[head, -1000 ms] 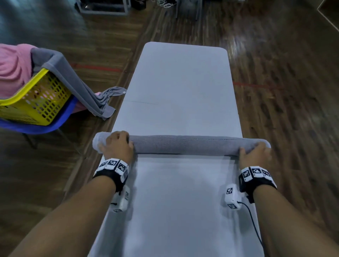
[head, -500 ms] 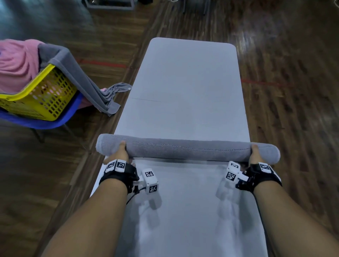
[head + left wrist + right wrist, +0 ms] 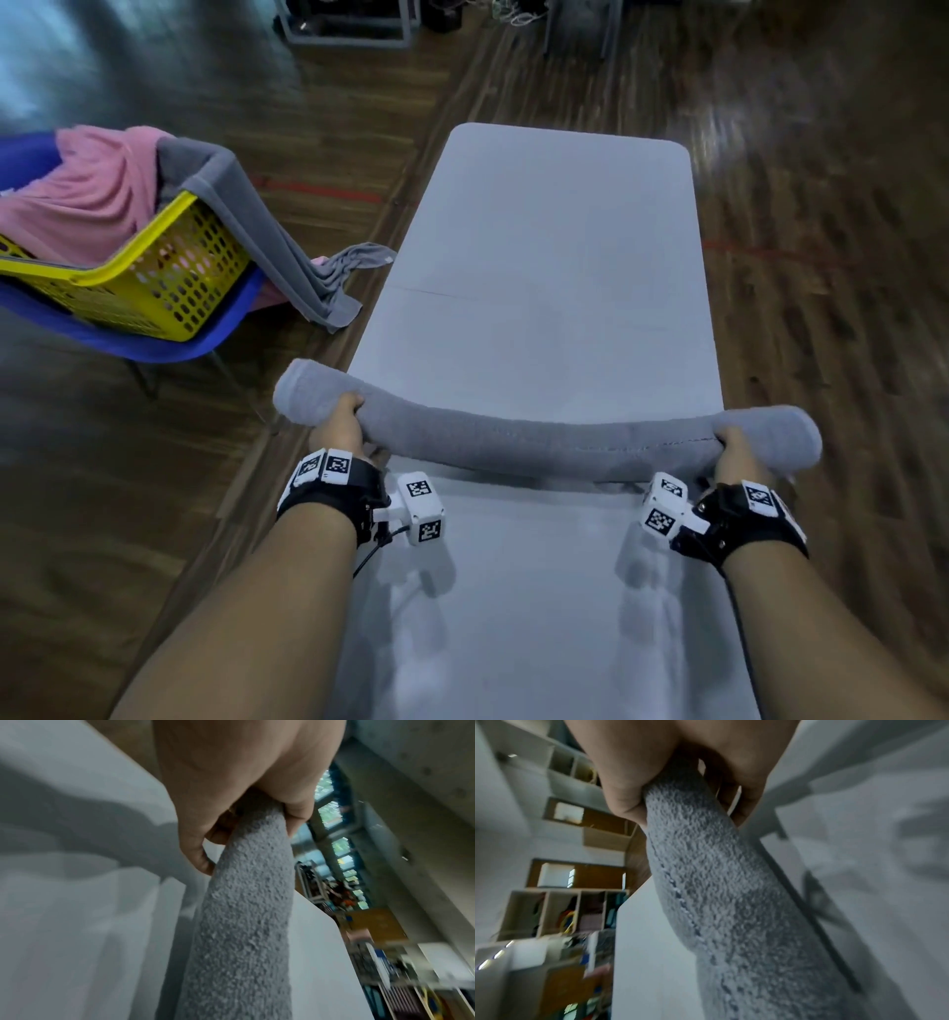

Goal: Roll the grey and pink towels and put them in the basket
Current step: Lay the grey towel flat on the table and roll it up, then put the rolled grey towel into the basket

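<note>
A long rolled grey towel (image 3: 539, 442) hangs in the air across the near part of the white table (image 3: 554, 246), sagging in the middle. My left hand (image 3: 341, 426) grips its left end from below, fingers wrapped round the roll (image 3: 246, 882). At the other end my right hand (image 3: 734, 452) grips the roll (image 3: 706, 862) the same way. A yellow basket (image 3: 169, 272) sits on a blue chair (image 3: 154, 344) to the left of the table. A pink towel (image 3: 87, 190) and a second grey towel (image 3: 267, 241) are draped over the basket's rim.
Dark wooden floor surrounds the table on both sides. The draped grey towel's end hangs close to the table's left edge. A metal frame (image 3: 349, 25) stands on the floor at the far end of the room.
The roll lay on the table under both palms a second ago. Both hands have turned under it, closed round its ends and lifted it off the table towards me.
</note>
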### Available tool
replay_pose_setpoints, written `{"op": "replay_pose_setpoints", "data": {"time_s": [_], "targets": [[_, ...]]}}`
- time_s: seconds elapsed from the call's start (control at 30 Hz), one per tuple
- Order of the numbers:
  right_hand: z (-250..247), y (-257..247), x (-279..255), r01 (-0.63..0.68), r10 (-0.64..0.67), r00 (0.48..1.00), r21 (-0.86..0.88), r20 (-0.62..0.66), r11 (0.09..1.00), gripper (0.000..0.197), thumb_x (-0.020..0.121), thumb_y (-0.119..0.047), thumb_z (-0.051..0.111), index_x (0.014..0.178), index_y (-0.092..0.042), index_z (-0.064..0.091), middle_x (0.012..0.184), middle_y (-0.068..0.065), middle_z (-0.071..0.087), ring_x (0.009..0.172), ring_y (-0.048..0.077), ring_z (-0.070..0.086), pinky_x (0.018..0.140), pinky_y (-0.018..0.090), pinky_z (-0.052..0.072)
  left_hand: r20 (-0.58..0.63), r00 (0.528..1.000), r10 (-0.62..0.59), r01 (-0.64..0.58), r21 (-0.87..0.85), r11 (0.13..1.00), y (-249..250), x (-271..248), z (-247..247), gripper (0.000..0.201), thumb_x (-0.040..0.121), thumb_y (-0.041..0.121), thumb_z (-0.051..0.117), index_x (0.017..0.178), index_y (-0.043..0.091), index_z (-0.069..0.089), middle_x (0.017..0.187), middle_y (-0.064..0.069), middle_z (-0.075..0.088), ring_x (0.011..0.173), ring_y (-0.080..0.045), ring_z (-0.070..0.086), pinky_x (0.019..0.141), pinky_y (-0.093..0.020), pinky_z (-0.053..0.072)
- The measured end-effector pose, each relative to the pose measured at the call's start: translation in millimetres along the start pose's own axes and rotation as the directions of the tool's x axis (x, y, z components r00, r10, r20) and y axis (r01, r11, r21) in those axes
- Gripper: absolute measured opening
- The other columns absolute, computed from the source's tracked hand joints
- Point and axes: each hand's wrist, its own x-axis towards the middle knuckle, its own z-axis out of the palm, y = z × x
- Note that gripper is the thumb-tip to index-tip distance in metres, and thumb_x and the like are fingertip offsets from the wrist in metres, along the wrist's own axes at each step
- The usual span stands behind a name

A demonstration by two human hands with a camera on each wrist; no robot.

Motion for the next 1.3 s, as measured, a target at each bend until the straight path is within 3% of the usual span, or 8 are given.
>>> {"op": "replay_pose_setpoints", "data": {"time_s": [0.13, 0.27, 0.47, 0.63, 0.87, 1.0, 1.1, 1.3], "targets": [[21.5, -22.6, -31.1, 0.246, -0.245, 0.969, -0.005, 0.036, 0.969, 0.06, 0.047, -0.049, 0.064, 0.095, -0.012, 0.065, 0.086, 0.008, 0.068, 0.062, 0.023, 0.061, 0.052, 0.028, 0.043, 0.013, 0.967, 0.256, -0.255, 0.136, 0.957, 29.7, -17.0, 3.9, 0.045, 0.061, 0.045, 0.073, 0.093, 0.015, 0.063, 0.11, -0.011, 0.068, 0.094, -0.027, 0.065, 0.088, -0.047, 0.056], [60.5, -40.7, -77.2, 0.431, -0.475, 0.871, 0.265, 0.129, 0.863, 0.08, 0.048, -0.039, 0.074, 0.123, -0.022, 0.053, 0.107, -0.002, 0.066, 0.091, 0.018, 0.065, 0.085, 0.039, 0.055, 0.161, 0.868, 0.47, -0.482, 0.041, 0.875, 65.4, -47.6, 15.2, 0.064, 0.045, 0.048, 0.081, 0.102, 0.025, 0.063, 0.103, 0.0, 0.07, 0.096, -0.02, 0.068, 0.081, -0.042, 0.058], [103.2, -70.8, -182.0, 0.613, -0.764, 0.538, 0.456, 0.356, 0.645, 0.07, 0.066, -0.036, 0.074, 0.131, -0.03, 0.047, 0.124, -0.011, 0.06, 0.112, 0.004, 0.058, 0.1, 0.034, 0.047, 0.467, 0.438, 0.768, -0.873, 0.019, 0.487, 119.3, -94.3, 29.0, 0.073, 0.07, 0.033, 0.079, 0.134, 0.025, 0.044, 0.126, 0.004, 0.062, 0.117, -0.016, 0.06, 0.1, -0.044, 0.05], [134.0, -82.9, -262.2, 0.68, -0.873, 0.178, 0.584, 0.454, 0.442, 0.077, 0.078, 0.001, 0.061, 0.145, -0.018, 0.029, 0.141, 0.004, 0.049, 0.13, 0.015, 0.048, 0.109, 0.036, 0.039, 0.715, 0.154, 0.682, -0.977, 0.007, 0.213, 148.1, -130.0, 25.5, 0.095, 0.075, 0.018, 0.073, 0.147, 0.045, 0.018, 0.138, 0.019, 0.05, 0.13, -0.003, 0.048, 0.107, -0.025, 0.041], [159.7, -81.8, -331.4, 0.58, -0.855, 0.092, 0.67, 0.511, 0.463, 0.073, 0.076, 0.004, 0.055, 0.144, -0.011, 0.032, 0.138, 0.009, 0.052, 0.127, 0.018, 0.052, 0.109, 0.038, 0.04, 0.759, 0.142, 0.636, -0.988, 0.067, 0.141, 186.0, -134.5, -39.0, 0.084, 0.081, 0.015, 0.065, 0.148, 0.033, 0.019, 0.133, 0.028, 0.048, 0.128, 0.005, 0.044, 0.11, -0.025, 0.036], [180.5, -75.0, -365.7, 0.593, -0.844, 0.017, 0.674, 0.535, 0.44, 0.071, 0.078, 0.005, 0.054, 0.143, -0.008, 0.032, 0.138, 0.011, 0.051, 0.128, 0.02, 0.049, 0.111, 0.047, 0.036, 0.838, 0.186, 0.513, -0.919, -0.036, 0.392, 205.1, -129.2, -75.3, 0.078, 0.083, 0.023, 0.057, 0.151, 0.032, 0.02, 0.142, 0.021, 0.048, 0.131, 0.002, 0.044, 0.103, -0.016, 0.039], [199.2, -67.2, -387.4, 0.591, -0.814, 0.028, 0.647, 0.581, 0.482, 0.067, 0.077, -0.003, 0.057, 0.14, -0.014, 0.035, 0.134, 0.007, 0.054, 0.123, 0.017, 0.054, 0.108, 0.044, 0.041, 0.867, 0.239, 0.438, -0.823, -0.059, 0.565, 227.2, -116.1, -102.0, 0.07, 0.085, 0.022, 0.045, 0.151, 0.036, 0.026, 0.143, 0.017, 0.049, 0.133, -0.007, 0.045, 0.109, -0.034, 0.035], [252.1, -43.1, -447.5, 0.571, -0.743, 0.037, 0.596, 0.668, 0.565, 0.058, 0.07, -0.013, 0.054, 0.127, -0.018, 0.043, 0.12, -0.002, 0.06, 0.109, 0.007, 0.06, 0.095, 0.032, 0.046, 0.857, 0.163, 0.489, -0.877, -0.101, 0.47, 283.9, -61.9, -172.2, 0.064, 0.09, 0.014, 0.067, 0.147, 0.017, 0.038, 0.143, 0.004, 0.052, 0.134, -0.011, 0.045, 0.108, -0.03, 0.04]]}}
